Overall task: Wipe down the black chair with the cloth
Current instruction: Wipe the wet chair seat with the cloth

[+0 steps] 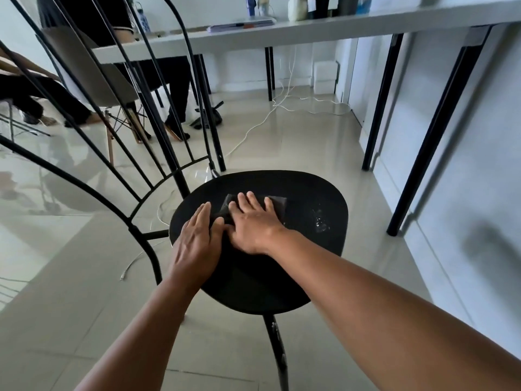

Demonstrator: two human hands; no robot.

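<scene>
I see the right hand (253,221) lying flat on the dark cloth (277,204), fingers (242,200) spread and pressing it onto the middle of the black chair (310,190) seat; I judge the open palm is there to load as much cloth as possible for a broad wipe. The left hand (197,241) rests just beside it, fingers together, thumb touching the cloth's near edge, probably steadying the seat or guiding the cloth. A wet patch (320,220) glistens to the right of the cloth, likely the next stretch to wipe. No brand, label or writing is readable anywhere, not even on the bottles on the tabletop (324,28) behind
</scene>
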